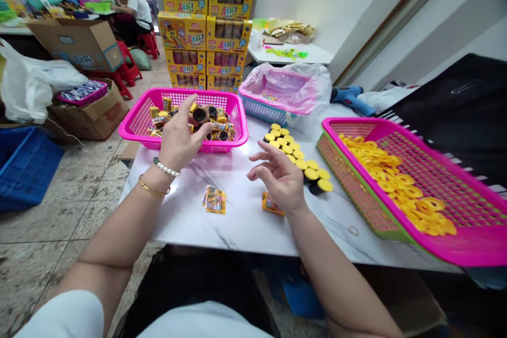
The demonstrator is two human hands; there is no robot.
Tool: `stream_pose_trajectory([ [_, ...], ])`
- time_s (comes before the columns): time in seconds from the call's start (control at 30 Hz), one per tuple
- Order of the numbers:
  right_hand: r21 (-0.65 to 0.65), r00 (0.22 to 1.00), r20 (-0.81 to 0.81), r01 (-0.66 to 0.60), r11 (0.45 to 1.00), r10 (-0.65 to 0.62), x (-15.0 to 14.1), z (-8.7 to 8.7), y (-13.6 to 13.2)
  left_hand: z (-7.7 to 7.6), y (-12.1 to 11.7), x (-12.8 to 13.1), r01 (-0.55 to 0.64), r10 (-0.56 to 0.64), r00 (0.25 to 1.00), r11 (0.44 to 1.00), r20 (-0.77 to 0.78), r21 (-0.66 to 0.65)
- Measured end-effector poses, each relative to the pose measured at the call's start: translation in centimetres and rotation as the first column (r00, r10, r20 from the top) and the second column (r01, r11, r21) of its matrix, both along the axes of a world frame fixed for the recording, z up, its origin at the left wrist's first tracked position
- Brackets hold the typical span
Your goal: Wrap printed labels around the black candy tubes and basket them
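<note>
The left hand (179, 137) hung spread, pinching nothing visible, over the near rim of the pink basket (237, 116) of packets (222, 134), closer to them than the right hand (279, 177), also spread, just above a foil packet (271, 204) beside a line of yellow-capped rolls (295, 154) running away across the table (178, 222).

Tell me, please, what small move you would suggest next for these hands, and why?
Probably the left hand should lift one packet from the pink basket: it is over the basket, while the right hand is open and empty.
</note>
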State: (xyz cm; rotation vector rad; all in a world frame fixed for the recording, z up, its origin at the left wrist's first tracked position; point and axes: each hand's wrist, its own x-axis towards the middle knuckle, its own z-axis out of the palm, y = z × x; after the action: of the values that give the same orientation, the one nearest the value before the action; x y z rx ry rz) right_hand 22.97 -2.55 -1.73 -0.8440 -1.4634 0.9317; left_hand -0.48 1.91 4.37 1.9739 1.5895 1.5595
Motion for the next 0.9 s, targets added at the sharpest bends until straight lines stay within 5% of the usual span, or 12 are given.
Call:
stream_pose_trajectory([
  [0.07, -0.002, 0.998, 0.055, 0.004, 1.0, -0.004, -0.1, -0.1, 0.1, 0.0, -0.6, -0.4, -0.098, 0.118, 0.979, 0.987, -0.166, 0.124],
  [0.13, -0.008, 0.993, 0.114, 0.016, 1.0, -0.015, -0.1, -0.2, 0.2, -0.7, -2.4, -0.2, 0.034, 0.001, 0.946, 0.994, -0.324, 0.101],
  [0.2, -0.016, 0.989, 0.142, 0.053, 0.998, -0.051, -0.1, -0.1, 0.4, -2.0, -4.8, 0.1, 0.289, -0.324, 0.82, 0.946, -0.472, -0.148],
  [0.27, -0.023, 0.986, 0.142, 0.09, 0.996, -0.086, -0.1, -0.1, 0.5, -3.6, -6.9, 0.0, 0.371, -0.535, 0.704, 0.838, -0.466, -0.4],
  [0.4, -0.022, 0.986, 0.141, 0.091, 0.996, -0.087, -0.3, -0.1, 0.6, -6.4, -8.3, -1.1, 0.35, -0.571, 0.737, 0.781, -0.362, -0.517],
  [0.53, -0.047, 0.985, 0.152, 0.094, 0.994, -0.086, -0.4, -0.1, 0.5, -6.8, -7.5, -1.5, 0.376, -0.54, 0.768, 0.815, -0.343, -0.441],
  [0.7, -0.317, 0.991, 0.095, -0.058, 0.947, 0.093, 0.0, 0.4, 0.7, -3.7, -5.7, 0.9, 0.339, -0.326, 0.87, 0.94, -0.37, -0.031],
  [0.8, -0.368, 0.983, -0.004, -0.17, 0.914, 0.181, 0.2, 0.7, 1.0, -2.4, -4.6, 3.4, 0.385, -0.297, 0.858, 0.912, -0.419, 0.143],
  [0.9, -0.357, 0.997, -0.01, -0.079, 0.931, 0.08, 0.3, 0.8, 1.2, -2.7, -4.0, 5.1, 0.441, -0.35, 0.852, 0.881, -0.39, 0.173],
])
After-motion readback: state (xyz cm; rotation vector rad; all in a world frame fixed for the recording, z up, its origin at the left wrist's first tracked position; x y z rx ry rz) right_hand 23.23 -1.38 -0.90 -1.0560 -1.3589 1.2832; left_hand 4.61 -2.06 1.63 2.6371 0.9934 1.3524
